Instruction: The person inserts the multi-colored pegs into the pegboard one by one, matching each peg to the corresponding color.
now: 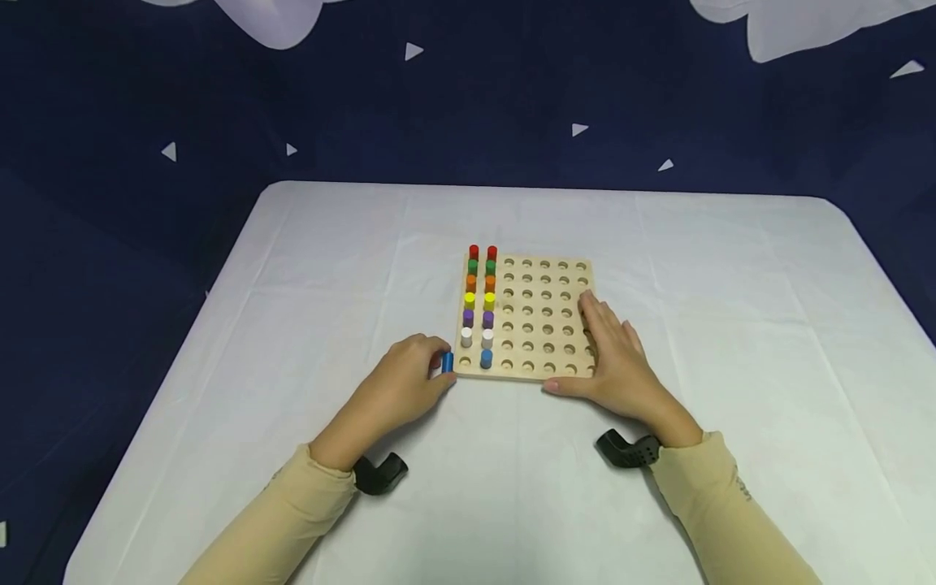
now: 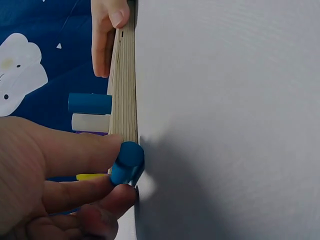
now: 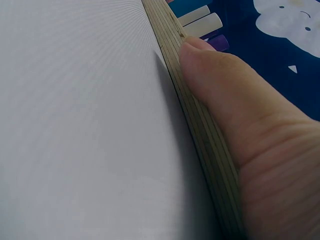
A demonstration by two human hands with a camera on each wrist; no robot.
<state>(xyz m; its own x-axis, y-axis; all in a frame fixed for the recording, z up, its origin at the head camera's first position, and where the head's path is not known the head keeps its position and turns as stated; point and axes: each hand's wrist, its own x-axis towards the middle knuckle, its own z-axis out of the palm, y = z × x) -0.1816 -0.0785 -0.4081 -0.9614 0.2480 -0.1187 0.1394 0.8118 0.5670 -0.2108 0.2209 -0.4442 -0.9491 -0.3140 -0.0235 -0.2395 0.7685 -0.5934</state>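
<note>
A wooden peg board (image 1: 536,375) lies on the table, its two left columns bearing pegs in pairs: red, green, orange, yellow, purple and white from back to front. A blue peg (image 1: 486,359) stands in the second column's front hole; the hole (image 1: 465,361) left of it is bare. Just off the board's front left corner, my left hand (image 1: 409,378) pinches a blue peg (image 2: 121,172) between thumb and fingers. Another blue round end (image 2: 131,153) shows right beside that peg. My right hand (image 1: 617,366) rests against the board's front right corner, thumb (image 3: 200,70) along the front edge, fingers extended on the right side.
Rows of round holes (image 1: 547,312) cover the rest of the board. A white cloth (image 1: 731,325) covers the table. Behind it hangs a dark blue curtain (image 1: 483,106) with white shapes. Black wrist devices (image 1: 627,448) sit at both beige sleeves.
</note>
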